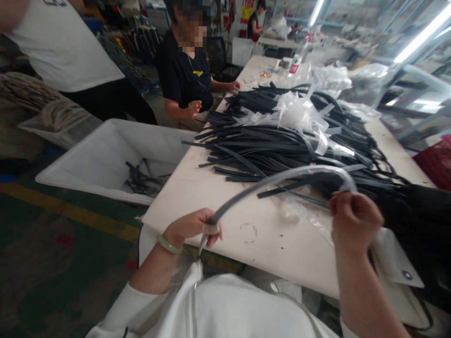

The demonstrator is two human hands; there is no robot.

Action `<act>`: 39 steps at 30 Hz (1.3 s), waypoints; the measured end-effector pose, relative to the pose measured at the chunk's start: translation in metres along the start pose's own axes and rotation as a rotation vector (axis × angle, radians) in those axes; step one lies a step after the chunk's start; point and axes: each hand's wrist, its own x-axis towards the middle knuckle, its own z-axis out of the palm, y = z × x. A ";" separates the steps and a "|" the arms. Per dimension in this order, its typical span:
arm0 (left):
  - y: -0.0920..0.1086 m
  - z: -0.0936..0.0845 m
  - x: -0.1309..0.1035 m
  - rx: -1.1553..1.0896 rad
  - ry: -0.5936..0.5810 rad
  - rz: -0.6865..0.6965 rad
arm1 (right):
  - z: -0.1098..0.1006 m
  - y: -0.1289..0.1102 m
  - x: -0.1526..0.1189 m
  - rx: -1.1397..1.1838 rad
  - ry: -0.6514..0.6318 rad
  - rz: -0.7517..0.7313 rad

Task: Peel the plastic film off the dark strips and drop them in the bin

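A dark grey strap (243, 190) in a clear plastic sleeve (313, 170) arches between my two hands above the near part of the table (176, 202). My left hand (199, 225) is closed around the strap's left end, with a light-coloured band around one finger. At the other side, my right hand (354, 213) pinches the sleeved end with thumb and fingers. Just beyond the arch lies a large heap of dark straps (253, 150), with crumpled clear plastic sleeves (296, 115) on top.
A white bin (88, 145) with some dark straps stands left of the table. A person in black (185, 75) works across the left edge, and another in white (70, 51) is further left. Plastic bags (366, 82) lie at the back right; black material (416, 220) is beside my right hand.
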 end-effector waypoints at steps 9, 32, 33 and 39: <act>0.025 0.017 0.086 -0.630 0.905 0.564 | 0.087 -0.059 -0.145 0.759 -0.972 0.902; 0.017 -0.045 0.047 -0.302 0.851 0.448 | 0.058 -0.024 -0.191 0.362 -1.147 0.495; 0.016 -0.050 0.043 -0.189 0.774 0.374 | 0.055 -0.018 -0.188 0.304 -1.114 0.422; 0.033 -0.085 0.005 0.076 0.776 0.120 | 0.069 -0.010 -0.154 0.080 -0.884 0.081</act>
